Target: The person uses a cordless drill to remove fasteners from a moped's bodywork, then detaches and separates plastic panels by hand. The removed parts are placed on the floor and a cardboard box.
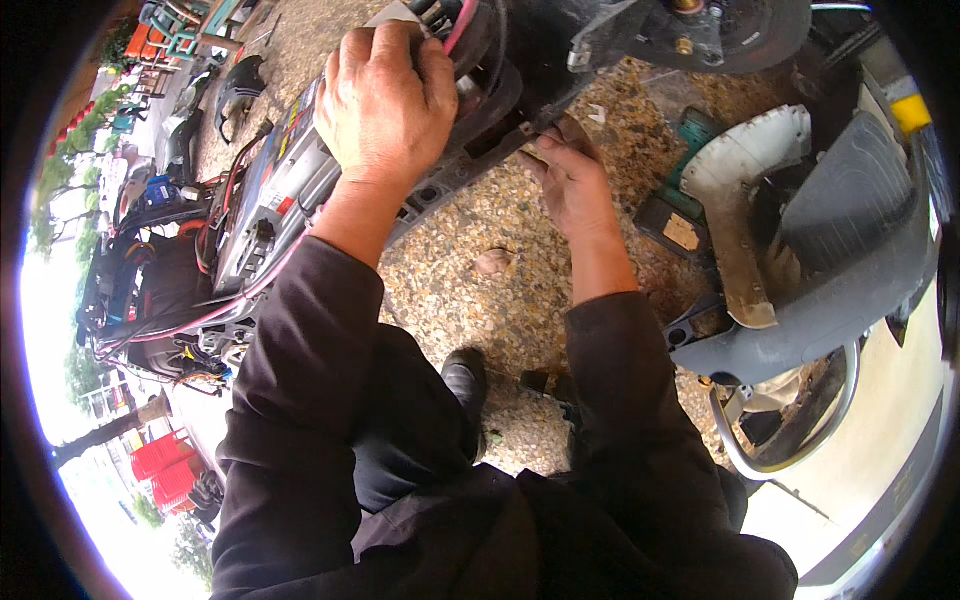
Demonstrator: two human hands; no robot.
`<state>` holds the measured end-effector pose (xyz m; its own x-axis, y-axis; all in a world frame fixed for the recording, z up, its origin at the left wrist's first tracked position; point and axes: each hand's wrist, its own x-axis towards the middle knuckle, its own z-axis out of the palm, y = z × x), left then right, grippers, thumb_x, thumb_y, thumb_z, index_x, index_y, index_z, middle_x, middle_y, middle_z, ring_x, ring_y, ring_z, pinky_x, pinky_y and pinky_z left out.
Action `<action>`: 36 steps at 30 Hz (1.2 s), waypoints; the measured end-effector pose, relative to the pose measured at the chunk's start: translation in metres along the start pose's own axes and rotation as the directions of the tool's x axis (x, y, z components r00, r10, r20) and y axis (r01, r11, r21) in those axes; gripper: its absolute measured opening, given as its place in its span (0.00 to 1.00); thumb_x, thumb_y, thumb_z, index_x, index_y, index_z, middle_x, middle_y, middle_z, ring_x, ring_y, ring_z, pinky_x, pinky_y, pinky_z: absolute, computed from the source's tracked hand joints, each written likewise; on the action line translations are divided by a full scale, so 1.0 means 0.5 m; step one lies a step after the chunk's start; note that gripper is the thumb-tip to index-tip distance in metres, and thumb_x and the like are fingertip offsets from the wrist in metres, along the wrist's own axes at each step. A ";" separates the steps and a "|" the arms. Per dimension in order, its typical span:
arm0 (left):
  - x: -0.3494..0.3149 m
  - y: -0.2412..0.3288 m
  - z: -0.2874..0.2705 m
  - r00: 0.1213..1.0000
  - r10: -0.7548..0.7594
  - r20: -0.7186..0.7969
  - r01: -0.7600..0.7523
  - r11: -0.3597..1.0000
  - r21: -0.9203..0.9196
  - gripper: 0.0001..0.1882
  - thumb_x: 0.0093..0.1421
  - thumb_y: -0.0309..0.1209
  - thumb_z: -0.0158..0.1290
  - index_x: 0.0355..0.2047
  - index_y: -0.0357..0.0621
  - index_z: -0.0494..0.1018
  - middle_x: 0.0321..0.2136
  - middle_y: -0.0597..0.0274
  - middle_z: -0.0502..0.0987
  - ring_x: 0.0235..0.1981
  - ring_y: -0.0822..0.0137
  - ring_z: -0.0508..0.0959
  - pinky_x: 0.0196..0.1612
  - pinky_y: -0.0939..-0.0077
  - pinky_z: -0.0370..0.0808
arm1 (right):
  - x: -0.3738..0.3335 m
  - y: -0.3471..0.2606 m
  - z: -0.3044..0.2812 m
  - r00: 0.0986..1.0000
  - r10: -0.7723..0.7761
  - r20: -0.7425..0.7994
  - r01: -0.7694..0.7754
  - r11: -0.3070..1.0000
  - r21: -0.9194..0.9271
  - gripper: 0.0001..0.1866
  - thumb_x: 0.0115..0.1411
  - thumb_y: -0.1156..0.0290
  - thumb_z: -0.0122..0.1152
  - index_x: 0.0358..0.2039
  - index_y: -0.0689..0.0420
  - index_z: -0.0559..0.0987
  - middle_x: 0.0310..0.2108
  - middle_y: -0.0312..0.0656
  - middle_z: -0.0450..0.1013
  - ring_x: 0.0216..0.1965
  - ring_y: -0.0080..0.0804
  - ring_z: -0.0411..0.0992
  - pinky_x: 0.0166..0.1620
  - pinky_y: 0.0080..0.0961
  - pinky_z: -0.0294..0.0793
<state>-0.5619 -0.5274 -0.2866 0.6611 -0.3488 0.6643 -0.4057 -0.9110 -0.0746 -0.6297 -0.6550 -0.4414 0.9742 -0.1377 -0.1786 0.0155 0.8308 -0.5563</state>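
Note:
A partly stripped scooter [430, 185] stretches from the left to the top centre, its wires and inner parts bare. My left hand [385, 110] lies over its upper side with the fingers curled round an edge beside a pink cable [460, 25]; the fingertips are partly hidden. Lower and to the right, my right hand [575, 185] reaches up to the underside of the black frame. Its thumb and fingers close together at the frame's edge, and whatever is between them is too small to make out. Below my left hand sits a silver-grey unit [275, 205] with coloured labels.
On the pebbled ground [450, 280] to the right lies a green and black cordless drill [680, 190]. A dirty white panel [745, 160] and a large grey scooter panel [850, 200] are beside it. Red stacked chairs [165, 465] stand far left.

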 end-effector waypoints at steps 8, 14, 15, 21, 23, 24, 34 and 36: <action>-0.001 0.004 -0.012 0.999 -0.032 0.044 0.035 0.997 -0.069 0.14 0.60 0.43 0.50 0.38 0.50 0.78 0.35 0.54 0.76 0.42 0.49 0.75 0.43 0.53 0.72 | -0.137 0.055 -0.127 0.872 0.111 -0.477 -0.413 0.691 -0.593 0.12 0.57 0.66 0.57 0.34 0.61 0.81 0.28 0.47 0.76 0.29 0.43 0.75 0.32 0.39 0.72; -0.003 -0.004 -0.054 0.968 0.148 -0.201 -0.204 0.935 -0.291 0.12 0.58 0.36 0.56 0.39 0.44 0.77 0.33 0.53 0.78 0.37 0.55 0.77 0.44 0.65 0.72 | -0.388 0.096 -0.291 0.652 0.665 -0.364 -0.071 -0.424 -0.903 0.18 0.52 0.56 0.63 0.17 0.58 0.78 0.22 0.46 0.74 0.22 0.46 0.70 0.31 0.49 0.70; -0.013 -0.001 -0.062 0.998 0.005 -0.066 -0.036 0.878 -0.477 0.12 0.58 0.35 0.57 0.39 0.43 0.77 0.31 0.55 0.78 0.34 0.63 0.77 0.41 0.70 0.72 | -0.445 0.075 -0.306 0.695 0.672 -0.257 -0.003 -0.355 -0.935 0.18 0.50 0.54 0.65 0.18 0.57 0.80 0.24 0.47 0.76 0.25 0.47 0.73 0.33 0.48 0.72; -0.005 0.005 -0.093 0.991 -0.120 0.052 0.101 0.451 -0.887 0.10 0.61 0.26 0.55 0.40 0.32 0.76 0.34 0.60 0.80 0.36 0.74 0.77 0.43 0.81 0.72 | -0.593 0.018 -0.235 0.745 0.475 -0.469 -0.106 -0.610 -0.785 0.22 0.46 0.47 0.68 0.25 0.56 0.84 0.30 0.48 0.79 0.35 0.45 0.79 0.37 0.43 0.77; -0.004 0.008 -0.108 0.987 -0.134 0.091 0.135 0.373 -0.918 0.07 0.60 0.26 0.53 0.38 0.36 0.75 0.28 0.67 0.76 0.28 0.77 0.72 0.31 0.82 0.68 | -0.622 0.024 -0.204 0.762 0.373 -0.529 -0.226 -0.612 -0.758 0.26 0.46 0.45 0.67 0.29 0.58 0.83 0.32 0.50 0.79 0.37 0.47 0.79 0.38 0.42 0.77; -0.009 0.014 -0.115 0.973 -0.163 0.164 0.209 0.319 -0.924 0.05 0.61 0.24 0.50 0.36 0.38 0.74 0.23 0.72 0.71 0.21 0.80 0.66 0.24 0.83 0.63 | -0.633 0.030 -0.195 0.747 0.337 -0.573 -0.287 -0.615 -0.735 0.28 0.47 0.43 0.67 0.31 0.60 0.83 0.33 0.52 0.79 0.38 0.49 0.78 0.40 0.42 0.77; -0.014 0.014 -0.195 0.950 -0.242 0.197 0.242 0.172 -0.955 0.04 0.59 0.24 0.50 0.33 0.37 0.74 0.24 0.70 0.73 0.21 0.79 0.69 0.25 0.84 0.65 | -0.722 0.158 -0.220 0.658 0.017 -0.753 -0.731 -0.223 -0.644 0.31 0.48 0.48 0.66 0.41 0.64 0.79 0.40 0.63 0.75 0.44 0.58 0.74 0.46 0.47 0.74; -0.018 0.005 -0.195 0.943 -0.249 0.221 0.270 0.184 -0.945 0.04 0.59 0.24 0.50 0.33 0.37 0.74 0.24 0.70 0.73 0.22 0.78 0.69 0.25 0.83 0.65 | -0.718 0.151 -0.220 0.700 0.121 -0.704 -0.703 -0.056 -0.709 0.32 0.46 0.51 0.67 0.46 0.61 0.77 0.43 0.59 0.75 0.47 0.55 0.73 0.49 0.43 0.73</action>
<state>-0.6305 -0.5048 -0.2204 0.8639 -0.1508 0.4805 -0.4924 -0.0533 0.8687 -1.0032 -0.6023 -0.5085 0.5255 -0.3758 -0.7633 -0.8453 -0.3319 -0.4186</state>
